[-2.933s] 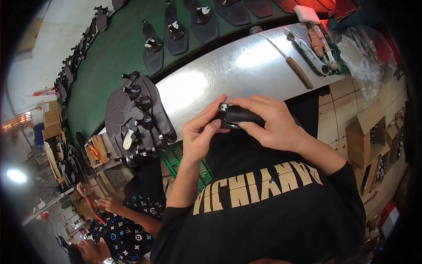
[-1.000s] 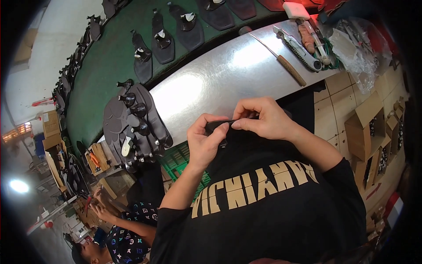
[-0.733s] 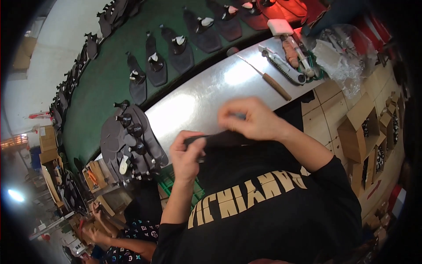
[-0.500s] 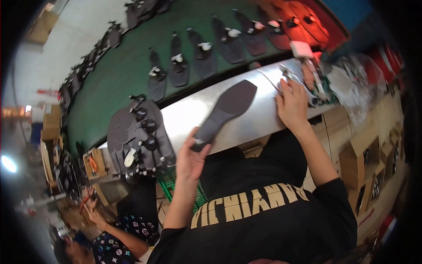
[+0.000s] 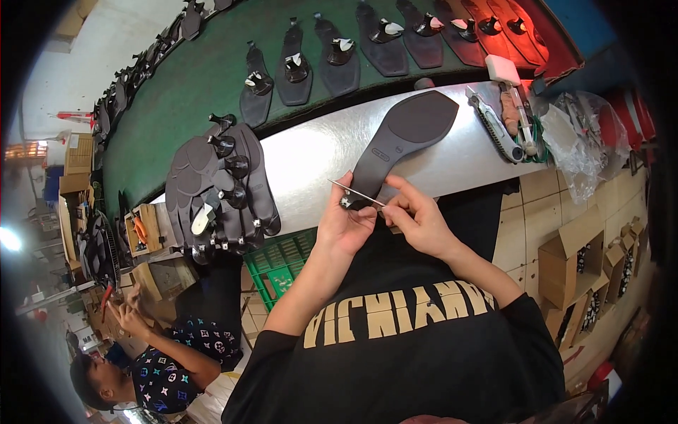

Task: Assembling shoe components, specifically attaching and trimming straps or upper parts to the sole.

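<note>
A dark grey shoe sole slants over the metal bench, its broad toe end pointing away to the right. My left hand is closed around the narrow heel end, where a small shiny black piece shows. Pinched in my right hand is a thin metal rod, lying across the heel end close to my left fingers. Whether its tip touches the sole, I cannot tell. Left of the sole, a pile of similar soles with black heels rests at the bench's end.
Soles with heels line the green belt beyond the metal bench. A utility knife, a white block and a plastic bag lie right. A green crate stands below; a co-worker works at lower left.
My right hand has left the tools at the right and come to the sole's heel end with the thin metal rod. The sole appears farther right and higher in view.
</note>
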{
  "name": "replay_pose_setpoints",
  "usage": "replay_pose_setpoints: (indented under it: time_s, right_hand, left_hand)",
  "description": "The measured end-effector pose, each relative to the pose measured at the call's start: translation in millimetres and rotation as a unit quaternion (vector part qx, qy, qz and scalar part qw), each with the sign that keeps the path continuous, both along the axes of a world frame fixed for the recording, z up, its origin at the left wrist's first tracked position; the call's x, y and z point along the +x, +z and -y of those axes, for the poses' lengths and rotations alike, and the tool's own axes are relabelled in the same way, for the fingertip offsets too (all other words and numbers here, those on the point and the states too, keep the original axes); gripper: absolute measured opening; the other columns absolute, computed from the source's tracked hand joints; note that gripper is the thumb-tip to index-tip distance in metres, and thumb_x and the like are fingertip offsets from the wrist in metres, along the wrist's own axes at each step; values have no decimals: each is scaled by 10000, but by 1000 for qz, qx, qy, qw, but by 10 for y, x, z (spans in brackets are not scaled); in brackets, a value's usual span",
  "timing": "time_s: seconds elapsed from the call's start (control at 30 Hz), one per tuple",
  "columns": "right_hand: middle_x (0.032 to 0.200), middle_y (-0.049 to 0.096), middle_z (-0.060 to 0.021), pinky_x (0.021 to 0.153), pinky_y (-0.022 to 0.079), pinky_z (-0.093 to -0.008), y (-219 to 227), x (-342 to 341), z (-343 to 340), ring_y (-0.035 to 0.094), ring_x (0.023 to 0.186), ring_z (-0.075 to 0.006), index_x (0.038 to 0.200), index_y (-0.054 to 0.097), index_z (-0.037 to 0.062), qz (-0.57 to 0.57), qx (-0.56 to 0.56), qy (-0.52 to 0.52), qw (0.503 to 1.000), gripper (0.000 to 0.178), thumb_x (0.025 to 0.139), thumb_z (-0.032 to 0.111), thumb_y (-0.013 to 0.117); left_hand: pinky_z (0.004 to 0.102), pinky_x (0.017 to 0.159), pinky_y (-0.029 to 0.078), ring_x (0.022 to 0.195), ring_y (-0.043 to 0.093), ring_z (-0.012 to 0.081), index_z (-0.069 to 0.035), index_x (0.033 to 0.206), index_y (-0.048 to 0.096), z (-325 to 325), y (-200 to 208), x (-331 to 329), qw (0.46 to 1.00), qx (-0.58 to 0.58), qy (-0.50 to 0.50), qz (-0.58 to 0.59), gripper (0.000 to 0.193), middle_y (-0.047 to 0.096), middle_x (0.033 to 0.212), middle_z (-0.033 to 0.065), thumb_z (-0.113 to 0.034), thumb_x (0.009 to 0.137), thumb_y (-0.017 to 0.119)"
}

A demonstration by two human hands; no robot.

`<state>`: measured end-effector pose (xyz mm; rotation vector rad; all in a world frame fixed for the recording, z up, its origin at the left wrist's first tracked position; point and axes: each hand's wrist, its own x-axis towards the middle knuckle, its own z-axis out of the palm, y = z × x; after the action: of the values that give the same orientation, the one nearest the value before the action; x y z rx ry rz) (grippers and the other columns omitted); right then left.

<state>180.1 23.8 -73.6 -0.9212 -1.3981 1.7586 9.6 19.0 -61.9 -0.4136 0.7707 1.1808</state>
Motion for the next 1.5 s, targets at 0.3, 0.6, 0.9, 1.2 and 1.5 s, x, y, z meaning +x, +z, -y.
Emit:
replay_pose_setpoints:
  time_s: [0.3,0.6,0.9,1.2,1.5]
  right_hand:
    - [745,552,-9,486,353,-179,196,118,-80,459,567,-52,1293,510,19,-105,-282,-10,953,314,1004,144,498]
    - [718,545,-20,455,324,-173,268,69,-87,430,532,-54,1246,513,36,-180,-295,-73,936,270,1001,147,492]
    - [783,632,-126,597,496,-334,247,-91,27,617,646,-280,906,634,2,150,327,-80,930,61,846,7,641]
    - [780,629,-140,603,502,-376,228,-104,-12,634,691,-318,884,616,14,181,319,-96,925,56,833,19,639]
    - [766,607,-114,598,507,-376,465,-360,158,616,669,-303,872,617,36,71,373,47,924,58,835,55,658]
  left_hand:
    - [243,456,384,598,536,95,-91,902,603,31,148,113,968,61,39,-238,280,632,774,18,-365,957,593]
    - [242,436,394,465,497,94,-42,745,580,-3,190,72,884,149,56,-440,562,593,621,46,-546,971,475]
    - [252,414,374,426,467,132,-62,763,533,-65,211,9,937,97,75,-328,565,539,577,33,-596,942,488]
    - [309,617,461,634,542,156,-128,829,583,-119,308,26,987,95,74,-103,477,592,702,10,-597,905,547]
    - [338,678,466,722,584,189,-116,914,637,-184,293,-769,923,168,270,-217,369,633,807,26,-484,888,626]
